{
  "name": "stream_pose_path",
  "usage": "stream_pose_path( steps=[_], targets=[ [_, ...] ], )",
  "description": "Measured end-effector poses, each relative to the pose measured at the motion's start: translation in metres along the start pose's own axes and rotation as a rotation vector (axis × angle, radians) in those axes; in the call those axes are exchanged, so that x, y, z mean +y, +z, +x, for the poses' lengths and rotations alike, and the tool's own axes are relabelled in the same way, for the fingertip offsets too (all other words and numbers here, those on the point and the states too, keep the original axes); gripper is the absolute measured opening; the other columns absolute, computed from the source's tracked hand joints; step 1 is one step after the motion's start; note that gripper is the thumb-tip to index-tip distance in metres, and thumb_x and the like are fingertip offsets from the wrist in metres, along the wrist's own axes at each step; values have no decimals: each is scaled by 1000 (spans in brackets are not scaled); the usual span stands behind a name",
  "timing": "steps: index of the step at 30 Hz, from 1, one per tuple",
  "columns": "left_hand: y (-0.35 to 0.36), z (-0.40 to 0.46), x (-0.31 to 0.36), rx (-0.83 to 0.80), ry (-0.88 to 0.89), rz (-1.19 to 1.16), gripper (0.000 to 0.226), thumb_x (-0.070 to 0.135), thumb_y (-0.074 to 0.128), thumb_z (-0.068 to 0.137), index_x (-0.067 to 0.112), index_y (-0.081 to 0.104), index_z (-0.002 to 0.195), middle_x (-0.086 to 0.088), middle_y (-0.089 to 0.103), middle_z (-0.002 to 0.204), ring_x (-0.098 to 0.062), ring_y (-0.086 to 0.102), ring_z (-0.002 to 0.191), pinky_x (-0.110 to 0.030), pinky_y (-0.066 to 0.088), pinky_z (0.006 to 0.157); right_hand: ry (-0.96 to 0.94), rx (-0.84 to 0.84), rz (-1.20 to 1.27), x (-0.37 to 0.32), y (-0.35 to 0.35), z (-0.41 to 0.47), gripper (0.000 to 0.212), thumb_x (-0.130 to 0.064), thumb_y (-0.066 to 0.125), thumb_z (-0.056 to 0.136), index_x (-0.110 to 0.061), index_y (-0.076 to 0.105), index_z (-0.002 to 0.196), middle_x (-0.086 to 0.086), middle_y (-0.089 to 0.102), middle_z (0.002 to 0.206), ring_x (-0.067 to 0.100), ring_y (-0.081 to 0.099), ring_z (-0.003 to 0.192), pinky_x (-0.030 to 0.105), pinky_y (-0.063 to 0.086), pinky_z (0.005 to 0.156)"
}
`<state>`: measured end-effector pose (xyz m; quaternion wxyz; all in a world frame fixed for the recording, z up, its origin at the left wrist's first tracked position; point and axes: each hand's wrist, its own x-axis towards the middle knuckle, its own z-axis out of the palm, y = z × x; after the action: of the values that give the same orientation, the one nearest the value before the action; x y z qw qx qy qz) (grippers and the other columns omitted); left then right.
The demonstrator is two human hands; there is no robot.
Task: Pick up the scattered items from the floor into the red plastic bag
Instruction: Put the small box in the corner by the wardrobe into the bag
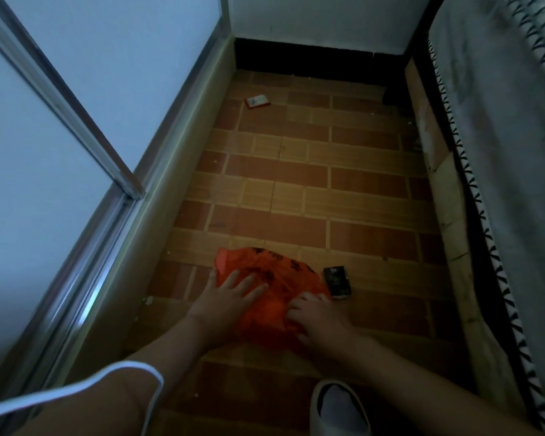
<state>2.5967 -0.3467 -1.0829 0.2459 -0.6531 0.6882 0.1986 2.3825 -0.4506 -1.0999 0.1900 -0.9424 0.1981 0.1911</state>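
Two hands met one red bag (265,278): left hand (230,297) pressed flat, right hand (315,316) pinched it; two packets lay loose, a black packet (336,282) and a red-and-white packet (257,101).

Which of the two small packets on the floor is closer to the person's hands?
The dark packet, lying just right of the red plastic bag beside the right hand. The red-and-white packet lies far off near the back wall.

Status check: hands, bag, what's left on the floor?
Left hand flat on crumpled red plastic bag; right hand pinching it. Small black packet, red-white card still out.
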Motion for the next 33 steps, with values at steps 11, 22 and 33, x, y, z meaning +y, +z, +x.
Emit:
stream_pose_path(
  steps=[11,22,33],
  targets=[
    [26,-16,-3,101,109,95,44,31,43,105,24,48,148,-15,22,161,-37,17,152,-72,11,121,-203,248,-212,-3,4,11,66,-59,54,95,-30,42,154,-1,22,170,28,13,158,54,13,122],
    [39,-47,-30,22,163,80,44,22,42,106,22,50,150,-13,16,171,-33,3,160,-69,1,124,-106,-41,-382,52,1,50,67,-46,45,106,-20,23,164,11,13,172,29,0,160,56,-3,126],
    [35,-60,-38,-38,56,-88,57,57,44,103,22,57,146,-11,13,172,-35,1,160,-66,-1,125,157,458,127,42,-26,58,37,-17,49,91,-22,76,115,-3,60,145,21,47,142,53,33,118]
  ],
)
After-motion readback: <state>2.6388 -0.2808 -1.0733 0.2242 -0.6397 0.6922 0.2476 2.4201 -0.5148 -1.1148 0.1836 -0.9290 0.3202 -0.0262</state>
